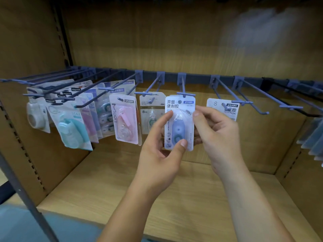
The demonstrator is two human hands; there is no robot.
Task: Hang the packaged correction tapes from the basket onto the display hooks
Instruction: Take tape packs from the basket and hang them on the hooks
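Head view. Blue-tape pack (pixel 179 123) is upright just under the middle hook (pixel 183 86), with its hang hole near the hook's tip; I cannot tell whether it is threaded yet. My left grip (pixel 160 154) pinches it, forefinger on the left edge and thumb low on the front. My right grip (pixel 216 135) pinches the right edge, thumb in front and fingers behind. Judgement: a light, thin card with a clear blister, bendy and slick. Best held by the card edges, not the blister, leaving the top free. The basket is not in view.
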